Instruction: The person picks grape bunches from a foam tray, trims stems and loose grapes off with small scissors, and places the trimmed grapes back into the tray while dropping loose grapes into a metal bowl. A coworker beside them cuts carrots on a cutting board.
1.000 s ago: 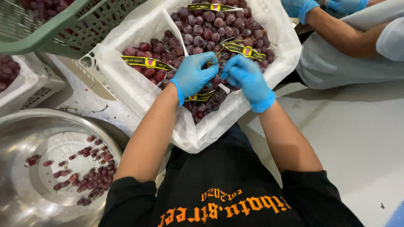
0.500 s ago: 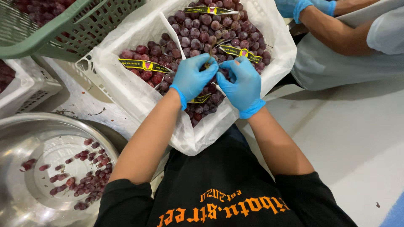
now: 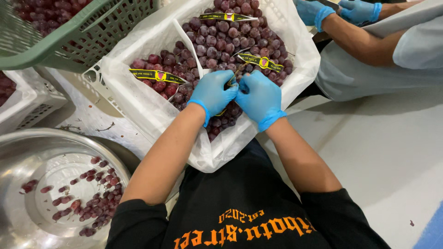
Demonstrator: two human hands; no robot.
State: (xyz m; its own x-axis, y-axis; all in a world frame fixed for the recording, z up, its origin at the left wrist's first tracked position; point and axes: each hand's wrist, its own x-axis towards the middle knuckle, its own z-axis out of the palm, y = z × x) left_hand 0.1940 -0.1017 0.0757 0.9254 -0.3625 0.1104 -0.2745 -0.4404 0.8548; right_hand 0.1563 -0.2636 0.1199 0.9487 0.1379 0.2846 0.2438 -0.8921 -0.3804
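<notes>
Both of my hands wear blue gloves and meet over a white crate [image 3: 99, 74] lined with thin white plastic. The crate holds bunches of red grapes [image 3: 205, 44], several wrapped with yellow label bands [image 3: 157, 75]. My left hand [image 3: 213, 93] and my right hand [image 3: 259, 96] press together on the near bunch, fingers closed around its stem and a yellow band. The grapes under my palms are hidden.
A steel bowl [image 3: 27, 152] at lower left holds several loose red grapes [image 3: 94, 200]. A green basket [image 3: 69, 39] with grapes hangs at upper left. Another white crate [image 3: 25, 103] sits at the left. A co-worker's gloved hands [image 3: 339, 11] work at upper right.
My two hands have drawn closer together on the near bunch. My right hand shifted left toward my left hand. The crate sits a little nearer in view.
</notes>
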